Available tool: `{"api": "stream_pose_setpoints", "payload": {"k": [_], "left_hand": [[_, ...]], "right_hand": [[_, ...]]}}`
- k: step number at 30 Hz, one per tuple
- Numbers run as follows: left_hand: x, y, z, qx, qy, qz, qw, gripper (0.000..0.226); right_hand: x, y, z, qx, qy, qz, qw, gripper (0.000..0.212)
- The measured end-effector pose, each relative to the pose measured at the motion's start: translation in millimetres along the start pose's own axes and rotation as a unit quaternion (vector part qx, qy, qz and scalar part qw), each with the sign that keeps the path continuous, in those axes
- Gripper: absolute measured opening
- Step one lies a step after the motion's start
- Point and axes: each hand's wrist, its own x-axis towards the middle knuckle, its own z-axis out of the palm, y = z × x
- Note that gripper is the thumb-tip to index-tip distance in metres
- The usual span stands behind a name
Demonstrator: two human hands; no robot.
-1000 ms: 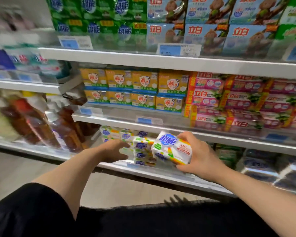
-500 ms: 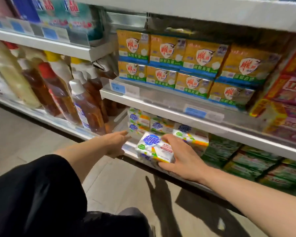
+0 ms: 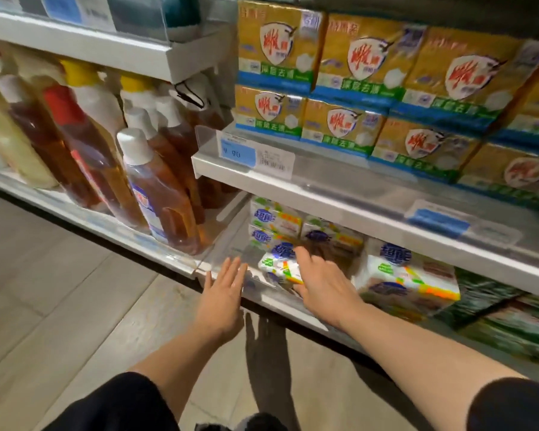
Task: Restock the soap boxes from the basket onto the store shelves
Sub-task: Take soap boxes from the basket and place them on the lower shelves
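The right hand (image 3: 321,290) grasps a soap box (image 3: 279,262) on the bottom shelf (image 3: 280,301), fingers curled over it, while the left hand (image 3: 223,293) hovers released just beside it.

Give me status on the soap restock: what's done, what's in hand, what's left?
Done: several white soap boxes already sit on the bottom shelf. In hand: the right hand is on one soap box at the shelf front, apparently sliding it in; the left hand hovers flat beside it, holding nothing. Left: seating that box. The basket is out of view, so the remaining stock is unknown.
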Motion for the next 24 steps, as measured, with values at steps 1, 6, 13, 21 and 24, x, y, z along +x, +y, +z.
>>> {"api": "stream_pose_setpoints", "payload": {"k": [1, 6, 13, 21, 24], "left_hand": [[-1, 1, 4, -0.003, 0.007, -0.005, 1.0, 0.091], [0, -3, 12, 0.012, 0.007, -0.001, 1.0, 0.101], [-3, -4, 14, 0.012, 0.005, 0.003, 1.0, 0.104], [-14, 1, -19, 0.008, -0.015, 0.016, 1.0, 0.092], [-36, 20, -48, -0.038, 0.032, 0.065, 0.997, 0.087]], "right_hand": [[1, 2, 5, -0.002, -0.005, 0.014, 1.0, 0.056], [8, 2, 16, -0.04, -0.027, 0.048, 0.998, 0.048], [5, -4, 20, -0.121, -0.083, 0.1, 0.984, 0.063], [-44, -1, -20, -0.069, -0.061, -0.127, 0.988, 0.077], [-81, 9, -48, -0.088, -0.05, -0.153, 0.983, 0.07]]}}
